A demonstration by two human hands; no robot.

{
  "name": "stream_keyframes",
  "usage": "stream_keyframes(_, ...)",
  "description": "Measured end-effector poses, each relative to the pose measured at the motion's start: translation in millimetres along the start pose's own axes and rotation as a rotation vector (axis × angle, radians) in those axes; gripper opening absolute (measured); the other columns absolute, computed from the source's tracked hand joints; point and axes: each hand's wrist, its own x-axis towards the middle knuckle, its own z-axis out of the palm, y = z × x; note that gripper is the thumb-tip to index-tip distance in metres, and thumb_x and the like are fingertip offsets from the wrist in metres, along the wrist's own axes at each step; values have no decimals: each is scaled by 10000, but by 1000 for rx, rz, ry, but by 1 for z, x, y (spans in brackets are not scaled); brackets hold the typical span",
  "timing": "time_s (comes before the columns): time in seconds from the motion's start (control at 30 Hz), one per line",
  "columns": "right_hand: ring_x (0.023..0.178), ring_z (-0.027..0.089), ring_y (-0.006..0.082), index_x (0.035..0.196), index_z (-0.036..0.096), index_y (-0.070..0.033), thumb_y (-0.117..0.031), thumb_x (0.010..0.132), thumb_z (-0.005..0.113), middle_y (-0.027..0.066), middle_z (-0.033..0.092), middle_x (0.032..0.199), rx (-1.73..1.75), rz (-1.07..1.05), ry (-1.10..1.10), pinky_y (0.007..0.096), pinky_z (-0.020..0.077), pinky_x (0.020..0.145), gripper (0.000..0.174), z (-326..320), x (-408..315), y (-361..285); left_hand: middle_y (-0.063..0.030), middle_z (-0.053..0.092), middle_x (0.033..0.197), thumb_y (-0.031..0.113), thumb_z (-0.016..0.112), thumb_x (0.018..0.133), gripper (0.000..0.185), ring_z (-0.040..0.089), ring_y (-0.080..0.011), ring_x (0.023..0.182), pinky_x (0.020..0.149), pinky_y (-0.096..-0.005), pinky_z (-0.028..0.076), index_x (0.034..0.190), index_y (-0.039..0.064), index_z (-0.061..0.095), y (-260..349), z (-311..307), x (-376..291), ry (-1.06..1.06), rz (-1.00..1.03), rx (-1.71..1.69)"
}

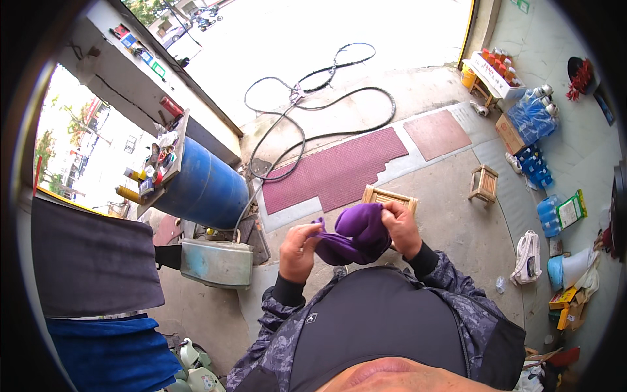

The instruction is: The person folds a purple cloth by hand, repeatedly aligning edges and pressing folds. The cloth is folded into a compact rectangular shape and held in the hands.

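A purple cloth hangs between my two hands in front of my chest, sagging and folded in the middle. My left hand pinches one edge of it between thumb and fingers. At the other side, my right hand grips the cloth's upper corner. Partly hidden behind the cloth and my right hand is a small wooden stool on the concrete floor.
Left, a blue plastic barrel carries a board of tapes and small items beside a metal box. A black hose coils ahead across red mats. Another stool, a white backpack and bottle packs line the right.
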Motion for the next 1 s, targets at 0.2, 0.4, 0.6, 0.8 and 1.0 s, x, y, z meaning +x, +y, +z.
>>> stream_keyframes(0.2,726,612,74,980,686,-15,-105,1025,597,10,682,884,83,-2,168,251,516,658,134,-58,48,49,-130,711,1089,-107,672,937,260,696,-239,1014,923,-331,546,1169,3,714,-17,-36,-12,242,-11,41)
stream_keyframes(0.4,699,594,85,941,661,-48,-123,1018,587,-7,663,837,40,-33,293,255,500,663,131,-125,125,41,-72,679,1127,9,644,1042,147,650,-171,1033,961,-310,525,1185,0,678,-14,-69,-23,466,-66,-10)
stream_keyframes(0.6,668,554,68,960,657,-33,-127,1014,610,-15,637,811,3,-291,462,252,471,620,118,-173,173,30,-94,673,1142,31,642,1053,117,643,-193,1049,982,-313,507,1160,-9,668,4,-74,-29,568,-26,-65)
stream_keyframes(0.8,708,589,125,833,609,-54,-187,994,604,35,635,749,-393,61,698,322,468,619,209,-233,141,170,-124,702,1076,-90,676,949,180,671,-231,977,897,-330,540,1090,17,714,9,-14,-12,148,63,-23)
stream_keyframes(1.0,675,661,134,1022,682,-31,-60,916,651,76,725,835,-164,356,275,285,524,572,115,-155,8,230,-129,752,1000,25,705,936,145,729,-259,879,803,-358,570,1076,41,737,-56,108,4,-334,-115,-32)
